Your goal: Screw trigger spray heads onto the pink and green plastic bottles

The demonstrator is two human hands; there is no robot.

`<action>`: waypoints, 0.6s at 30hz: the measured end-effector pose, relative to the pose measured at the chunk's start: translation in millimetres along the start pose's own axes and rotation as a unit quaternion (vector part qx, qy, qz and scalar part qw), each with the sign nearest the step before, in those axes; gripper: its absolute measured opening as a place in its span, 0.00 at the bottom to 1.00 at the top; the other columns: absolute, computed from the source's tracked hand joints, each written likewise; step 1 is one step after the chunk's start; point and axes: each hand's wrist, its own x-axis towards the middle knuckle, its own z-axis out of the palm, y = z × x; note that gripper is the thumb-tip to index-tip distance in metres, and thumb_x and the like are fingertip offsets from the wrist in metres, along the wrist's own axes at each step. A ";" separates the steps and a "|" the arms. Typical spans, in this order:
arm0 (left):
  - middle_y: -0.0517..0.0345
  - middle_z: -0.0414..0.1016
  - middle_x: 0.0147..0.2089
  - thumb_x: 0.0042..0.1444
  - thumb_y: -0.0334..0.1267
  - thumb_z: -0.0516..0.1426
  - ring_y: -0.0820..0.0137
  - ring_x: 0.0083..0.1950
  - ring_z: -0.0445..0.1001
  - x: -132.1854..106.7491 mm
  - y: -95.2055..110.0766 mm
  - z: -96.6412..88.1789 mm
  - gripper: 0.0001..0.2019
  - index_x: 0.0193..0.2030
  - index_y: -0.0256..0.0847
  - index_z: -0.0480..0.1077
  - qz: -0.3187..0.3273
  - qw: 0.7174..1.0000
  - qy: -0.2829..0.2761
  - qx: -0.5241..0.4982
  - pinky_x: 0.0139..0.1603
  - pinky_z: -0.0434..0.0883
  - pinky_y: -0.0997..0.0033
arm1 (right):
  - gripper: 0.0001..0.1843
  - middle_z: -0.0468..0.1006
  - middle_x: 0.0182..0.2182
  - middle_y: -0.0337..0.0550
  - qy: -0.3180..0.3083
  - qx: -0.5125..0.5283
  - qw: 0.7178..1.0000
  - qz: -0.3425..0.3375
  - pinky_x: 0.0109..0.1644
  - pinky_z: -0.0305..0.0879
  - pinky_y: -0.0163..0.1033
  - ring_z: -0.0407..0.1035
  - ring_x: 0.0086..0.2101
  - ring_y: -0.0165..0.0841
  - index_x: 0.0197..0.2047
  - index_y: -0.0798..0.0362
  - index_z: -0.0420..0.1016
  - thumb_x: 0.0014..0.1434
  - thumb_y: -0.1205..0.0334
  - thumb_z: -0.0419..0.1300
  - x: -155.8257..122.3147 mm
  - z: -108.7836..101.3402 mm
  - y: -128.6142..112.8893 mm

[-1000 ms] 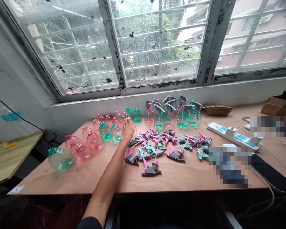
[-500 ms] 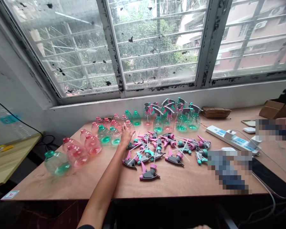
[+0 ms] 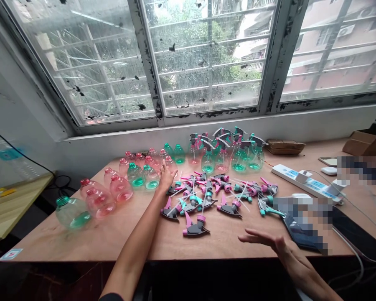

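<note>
My left hand (image 3: 167,174) reaches to the row of bottles, its fingers and thumb about the near side of a pink spray bottle (image 3: 170,162) without a top. That bottle stands upright on the table; part of it is hidden by the hand. Over the front of the table, my right hand (image 3: 280,246) is held with stretched fingers and nothing in it. Nearest to it lie grey trigger spray heads with pink or teal parts, one pink-and-grey spray head (image 3: 196,225) at the front and a teal-and-grey spray head (image 3: 265,207) to the right.
Open pink and green bottles, such as a green bottle (image 3: 72,213), stand at left. Several bottles with spray heads fitted, including a green one (image 3: 208,162), stand by the window wall. At right are a white power strip (image 3: 307,184), cables, a dark phone (image 3: 359,232) and a cardboard box (image 3: 365,143).
My right hand has risen into view from the bottom edge, over the table's front. My left hand stays at the pink bottle, almost unmoved. The view has shifted slightly.
</note>
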 end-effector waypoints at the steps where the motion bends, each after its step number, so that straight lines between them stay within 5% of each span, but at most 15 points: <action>1: 0.48 0.71 0.62 0.66 0.39 0.60 0.56 0.58 0.75 -0.8 3.3 -2.2 0.18 0.61 0.39 0.68 0.001 1.000 0.000 -0.009 0.57 0.75 0.47 | 0.32 0.86 0.50 0.54 -0.019 -0.011 1.000 0.008 0.65 0.62 0.67 0.74 0.56 0.53 0.57 0.45 0.79 0.70 0.41 0.40 1.0 -0.9 1.4; 3: 0.48 0.70 0.64 0.66 0.39 0.60 0.54 0.60 0.73 -0.9 12.6 -10.1 0.19 0.61 0.40 0.67 0.010 0.999 0.003 -0.031 0.59 0.73 0.45 | 0.26 0.82 0.56 0.52 -0.025 -0.047 0.998 0.014 0.66 0.61 0.65 0.71 0.59 0.52 0.58 0.45 0.78 0.69 0.43 0.48 7.5 -2.9 5.5; 7: 0.45 0.59 0.71 0.63 0.40 0.62 0.47 0.70 0.61 -1.7 41.2 -44.2 0.29 0.68 0.42 0.58 0.036 0.995 0.019 -0.087 0.68 0.61 0.37 | 0.22 0.81 0.55 0.52 0.043 -0.135 0.990 -0.013 0.57 0.74 0.58 0.77 0.50 0.50 0.58 0.44 0.75 0.67 0.45 0.55 22.3 -6.5 19.0; 9: 0.41 0.53 0.74 0.60 0.41 0.64 0.47 0.75 0.51 -11.8 59.5 -68.1 0.38 0.71 0.42 0.50 0.050 0.991 0.013 -0.121 0.74 0.50 0.41 | 0.21 0.82 0.52 0.51 0.063 -0.167 0.984 -0.030 0.50 0.78 0.55 0.79 0.44 0.48 0.58 0.44 0.74 0.66 0.46 0.55 25.1 -4.9 25.9; 11: 0.43 0.56 0.72 0.58 0.46 0.64 0.46 0.73 0.54 -35.3 78.5 -92.2 0.40 0.72 0.46 0.49 0.069 0.984 -0.027 -0.162 0.74 0.51 0.41 | 0.20 0.81 0.54 0.51 0.054 -0.186 0.980 -0.050 0.49 0.79 0.54 0.79 0.44 0.47 0.58 0.44 0.74 0.67 0.47 0.55 26.5 -0.2 32.1; 16: 0.46 0.74 0.58 0.61 0.65 0.52 0.53 0.56 0.76 -139.9 111.0 -135.4 0.34 0.66 0.46 0.62 0.134 0.915 -0.244 -0.292 0.56 0.75 0.55 | 0.20 0.73 0.63 0.53 0.003 -0.267 0.956 -0.121 0.64 0.69 0.60 0.66 0.63 0.52 0.61 0.47 0.72 0.67 0.56 0.56 37.1 18.4 45.7; 17: 0.47 0.77 0.53 0.59 0.69 0.50 0.55 0.52 0.79 -160.3 112.8 -140.0 0.38 0.66 0.44 0.62 0.144 0.883 -0.303 -0.328 0.52 0.77 0.58 | 0.21 0.72 0.64 0.54 0.000 -0.285 0.949 -0.136 0.65 0.67 0.62 0.63 0.64 0.53 0.62 0.48 0.71 0.67 0.57 0.56 40.2 22.5 46.9; 18: 0.46 0.75 0.57 0.54 0.68 0.57 0.51 0.57 0.75 -177.8 113.0 -143.3 0.42 0.69 0.44 0.58 0.126 0.804 -0.435 -0.385 0.58 0.74 0.54 | 0.21 0.72 0.64 0.54 -0.004 -0.301 0.942 -0.149 0.65 0.67 0.63 0.63 0.65 0.53 0.62 0.49 0.71 0.67 0.59 0.55 43.0 26.9 46.7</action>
